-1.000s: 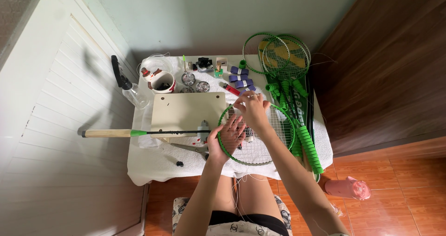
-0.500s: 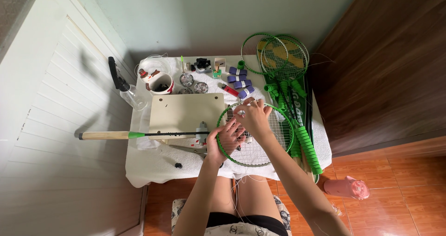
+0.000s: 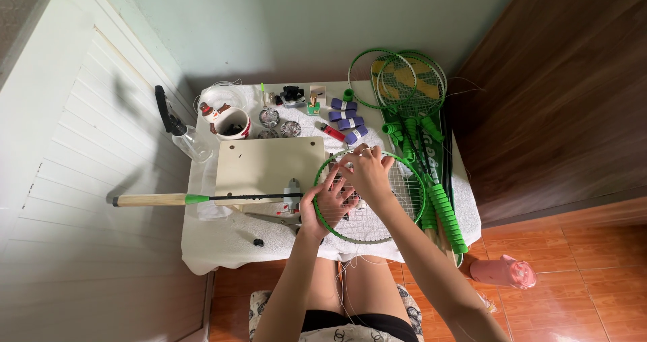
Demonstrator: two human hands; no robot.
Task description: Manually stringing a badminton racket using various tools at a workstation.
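Both hands are working the strings of the green-framed badminton racket (image 3: 369, 195) lying on the white-clothed table (image 3: 222, 247), left hand (image 3: 325, 204) gripping its rim, right hand (image 3: 366, 172) apparently pinching a string, next needing a steady, taut pull

racket strings (image 3: 377, 214) partly hidden under both hands, small tabletop clutter (image 3: 290, 106) unreadably tiny
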